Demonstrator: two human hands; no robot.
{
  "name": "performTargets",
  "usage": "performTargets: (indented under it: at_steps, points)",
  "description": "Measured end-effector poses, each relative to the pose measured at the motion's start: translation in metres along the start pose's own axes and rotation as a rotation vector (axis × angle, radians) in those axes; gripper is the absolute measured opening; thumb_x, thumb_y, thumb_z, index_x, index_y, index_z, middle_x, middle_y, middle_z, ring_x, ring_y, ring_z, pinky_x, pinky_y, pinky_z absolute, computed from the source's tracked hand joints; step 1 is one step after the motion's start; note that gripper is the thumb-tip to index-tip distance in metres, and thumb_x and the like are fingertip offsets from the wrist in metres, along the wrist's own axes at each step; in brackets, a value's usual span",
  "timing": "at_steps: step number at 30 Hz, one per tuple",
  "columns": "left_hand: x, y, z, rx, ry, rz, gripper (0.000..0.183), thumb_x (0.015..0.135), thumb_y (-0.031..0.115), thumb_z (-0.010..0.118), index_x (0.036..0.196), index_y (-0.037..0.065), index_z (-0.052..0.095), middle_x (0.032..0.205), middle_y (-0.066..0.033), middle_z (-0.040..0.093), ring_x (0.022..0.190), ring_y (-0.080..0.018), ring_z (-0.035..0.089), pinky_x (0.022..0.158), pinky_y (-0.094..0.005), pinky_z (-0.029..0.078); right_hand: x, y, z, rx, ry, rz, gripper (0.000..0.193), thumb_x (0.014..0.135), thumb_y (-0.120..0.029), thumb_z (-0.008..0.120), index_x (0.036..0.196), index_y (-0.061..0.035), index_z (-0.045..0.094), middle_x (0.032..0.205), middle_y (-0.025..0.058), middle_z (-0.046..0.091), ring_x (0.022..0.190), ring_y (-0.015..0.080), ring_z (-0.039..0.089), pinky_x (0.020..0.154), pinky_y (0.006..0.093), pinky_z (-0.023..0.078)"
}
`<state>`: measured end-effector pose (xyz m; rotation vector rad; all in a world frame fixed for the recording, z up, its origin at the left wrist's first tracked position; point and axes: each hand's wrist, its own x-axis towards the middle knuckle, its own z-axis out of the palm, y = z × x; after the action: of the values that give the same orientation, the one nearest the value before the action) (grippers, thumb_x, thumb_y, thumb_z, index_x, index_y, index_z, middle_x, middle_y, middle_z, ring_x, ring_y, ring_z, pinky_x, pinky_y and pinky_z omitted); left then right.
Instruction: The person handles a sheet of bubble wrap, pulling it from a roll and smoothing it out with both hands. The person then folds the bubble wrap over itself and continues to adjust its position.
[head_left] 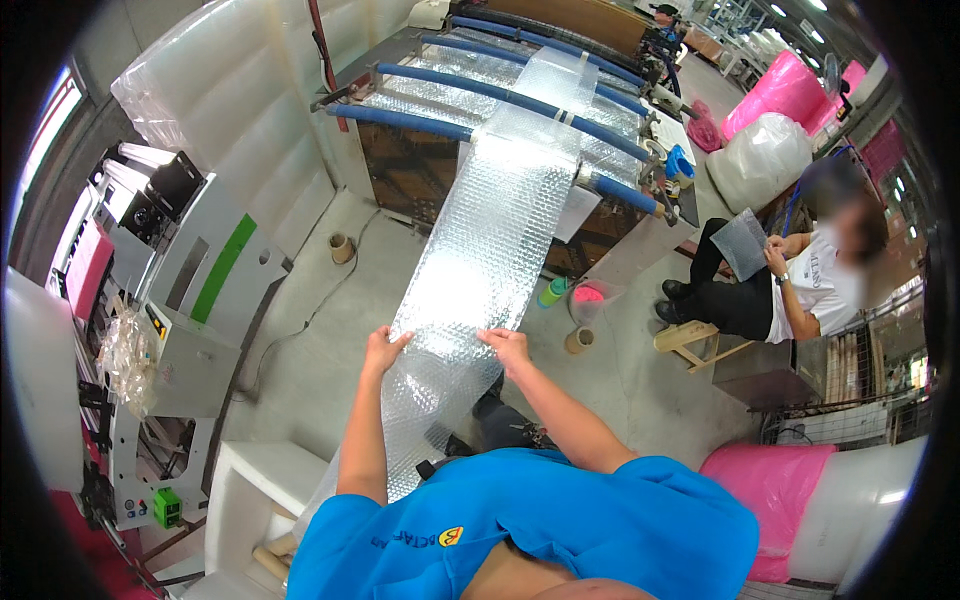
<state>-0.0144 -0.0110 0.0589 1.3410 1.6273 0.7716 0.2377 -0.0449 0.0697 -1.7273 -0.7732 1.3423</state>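
A long strip of clear bubble wrap [490, 215] runs from a machine with blue rollers [505, 92] down toward my body. My left hand [384, 350] pinches its left edge, thumb on top. Across from it, my right hand [506, 346] grips the right edge, thumb also on the upper face. Between the two hands the wrap is spread fairly flat and shines with glare. Below them it hangs on past my arms toward the lower left, partly hidden by my blue shirt.
At right a seated person [825, 270] holds a bubble wrap piece [740, 243]. A wooden stool [690, 338], a bin with pink contents [588, 298] and cardboard cores [341, 247] are on the floor. A grey machine [185, 285] stands left; pink and white rolls [775, 490] lie lower right.
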Motion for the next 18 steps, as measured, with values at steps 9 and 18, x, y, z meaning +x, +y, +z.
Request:
performTargets:
  at_steps: [9, 18]
  points:
    - [0.022, -0.032, 0.034, 0.213, -0.093, -0.18, 0.05, 0.07, 0.041, 0.061, 0.091, -0.003, 0.053, 0.088, -0.0206, 0.058, 0.084, -0.031, 0.057, 0.072, -0.0376, 0.043, 0.034, 0.027, -0.006, -0.053, 0.008, 0.039, 0.02, 0.065, -0.02, 0.07, 0.076, -0.0039, 0.065, 0.067, -0.0007, 0.059, 0.058, 0.0068, 0.048, 0.055, 0.022, 0.039]
    - [0.123, 0.006, 0.086, 0.264, -0.096, -0.124, 0.051, 0.076, 0.044, 0.052, 0.101, 0.0, 0.046, 0.087, -0.0212, 0.057, 0.086, -0.0348, 0.054, 0.074, -0.0394, 0.042, 0.128, -0.031, -0.036, -0.077, 0.065, -0.059, 0.017, 0.067, -0.019, 0.069, 0.072, -0.0037, 0.065, 0.071, -0.0007, 0.06, 0.065, 0.0064, 0.05, 0.062, 0.0211, 0.04]
